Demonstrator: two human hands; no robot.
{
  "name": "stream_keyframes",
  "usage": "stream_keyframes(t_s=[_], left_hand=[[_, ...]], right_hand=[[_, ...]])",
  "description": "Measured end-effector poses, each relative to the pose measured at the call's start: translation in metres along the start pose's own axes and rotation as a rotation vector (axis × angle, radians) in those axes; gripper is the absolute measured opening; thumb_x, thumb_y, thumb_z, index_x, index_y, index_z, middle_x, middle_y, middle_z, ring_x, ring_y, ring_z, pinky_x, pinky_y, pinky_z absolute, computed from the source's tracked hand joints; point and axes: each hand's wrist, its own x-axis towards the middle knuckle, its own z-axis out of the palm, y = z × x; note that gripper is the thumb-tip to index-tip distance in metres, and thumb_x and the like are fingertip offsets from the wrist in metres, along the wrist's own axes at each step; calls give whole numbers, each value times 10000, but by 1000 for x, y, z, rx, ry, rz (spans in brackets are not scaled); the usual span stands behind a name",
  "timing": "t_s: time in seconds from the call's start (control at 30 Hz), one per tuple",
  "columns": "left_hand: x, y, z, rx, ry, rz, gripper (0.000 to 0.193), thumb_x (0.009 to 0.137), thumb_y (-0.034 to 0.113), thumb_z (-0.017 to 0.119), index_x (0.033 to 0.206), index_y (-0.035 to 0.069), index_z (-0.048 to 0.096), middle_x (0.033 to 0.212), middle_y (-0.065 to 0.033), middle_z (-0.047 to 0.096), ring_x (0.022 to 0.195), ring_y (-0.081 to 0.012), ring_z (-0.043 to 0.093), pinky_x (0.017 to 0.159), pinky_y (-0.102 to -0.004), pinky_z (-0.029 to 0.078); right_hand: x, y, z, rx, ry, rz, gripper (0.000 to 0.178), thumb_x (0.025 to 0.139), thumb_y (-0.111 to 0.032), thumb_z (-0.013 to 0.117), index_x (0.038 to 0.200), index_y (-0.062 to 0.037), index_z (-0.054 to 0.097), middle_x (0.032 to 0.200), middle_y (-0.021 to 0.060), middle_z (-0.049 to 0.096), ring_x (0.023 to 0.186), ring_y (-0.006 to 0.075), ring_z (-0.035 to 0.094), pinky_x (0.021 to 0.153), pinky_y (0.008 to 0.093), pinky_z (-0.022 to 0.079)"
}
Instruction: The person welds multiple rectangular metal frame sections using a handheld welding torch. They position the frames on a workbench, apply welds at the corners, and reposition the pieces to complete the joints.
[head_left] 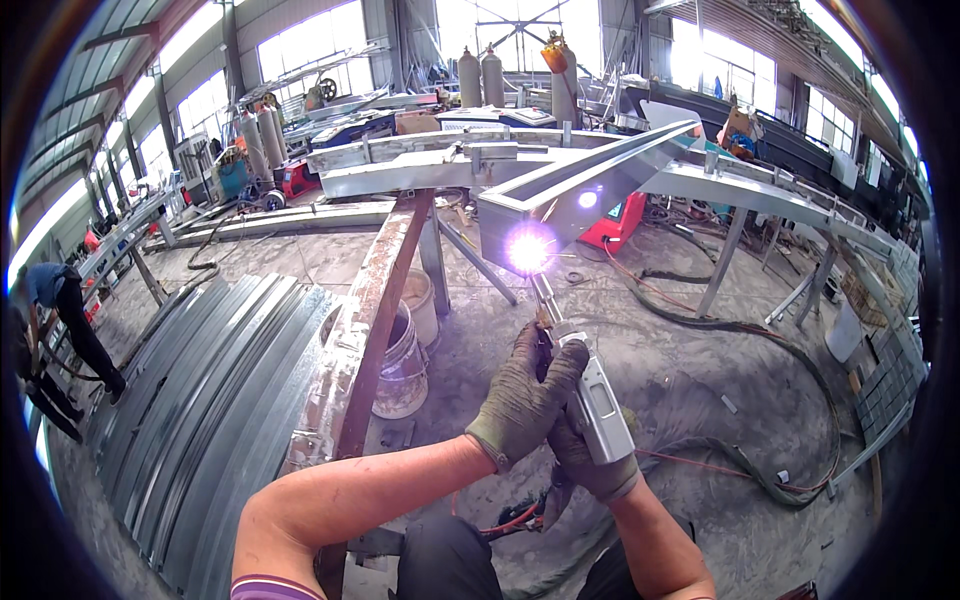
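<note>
Both my hands wear dark green work gloves and grip a silver handheld laser welding gun (603,405). My left hand (525,400) wraps the front of the gun near its nozzle. Lower down, my right hand (592,462) is closed round the rear grip, partly hidden under the body. The gun's tip meets the lower corner of a long rectangular steel frame (575,212), where a bright violet-white glare and a few sparks hide the joint. The frame rests across pale steel beams (400,177) at waist height or so.
A rusty steel beam (385,290) runs toward me at left, beside paint-stained buckets (402,365). Long metal sheets (200,420) cover the left floor. Hoses (790,345) curl across the right floor behind a red machine (613,225). Another person (65,310) bends at far left.
</note>
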Motion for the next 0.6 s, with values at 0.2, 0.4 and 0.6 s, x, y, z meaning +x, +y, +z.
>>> stream_keyframes(t_s=[0.2,0.4,0.6], left_hand=[[-3,3,-1,1,-11,-35,637,1151,428,686,1591,14,487,1298,-149,727,1193,-184,674,1038,-379,558],[-5,16,1,-8,-37,-73,615,1168,410,663,1597,12,472,1346,-138,709,1236,-174,650,1054,-359,549],[-11,14,-1,-27,-49,-32,670,1169,419,655,1655,17,428,1354,-138,700,1241,-184,651,1083,-368,540]], right_hand=[[-4,-5,-4,-28,-76,102,112,928,-26,795,1038,-25,773,816,102,713,674,290,725,636,403,588],[-4,3,-4,-129,-68,-18,139,888,-24,803,1023,-38,773,851,112,733,693,310,733,645,423,602],[1,-12,-9,-303,-33,-277,166,873,-17,786,1037,-44,773,868,109,734,711,315,734,659,422,610]])
